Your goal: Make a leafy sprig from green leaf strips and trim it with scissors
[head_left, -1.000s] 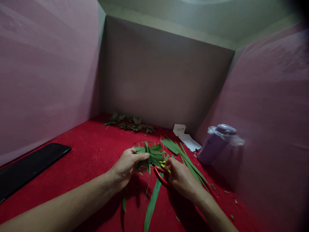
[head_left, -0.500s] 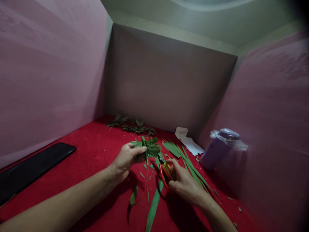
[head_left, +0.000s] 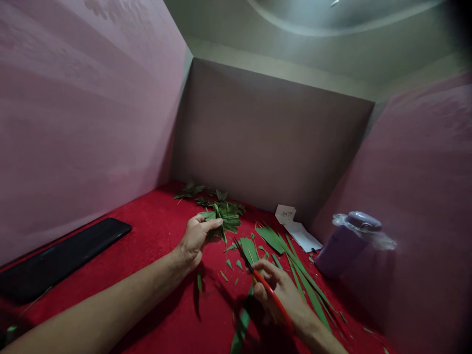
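My left hand [head_left: 193, 238] pinches a folded bundle of green leaf strips [head_left: 223, 220] and holds it just above the red cloth [head_left: 155, 236]. My right hand [head_left: 280, 292] is closed on red-handled scissors [head_left: 271, 295] whose dark blades point up and left, away from the bundle. Small green cuttings [head_left: 230, 263] lie on the cloth between my two hands. A long leaf strip [head_left: 241, 327] runs toward me under my right hand.
More long green leaves [head_left: 295, 265] fan out right of my hands. A pile of darker leaves [head_left: 201, 194] lies by the back wall. A purple lidded cup [head_left: 344, 243] stands at right, white papers [head_left: 295, 223] behind it. A black flat object [head_left: 62, 255] lies at left.
My left hand has moved the leaf bundle up and away from the scissors. My right hand has drawn the scissors back toward me. More cuttings lie on the cloth.
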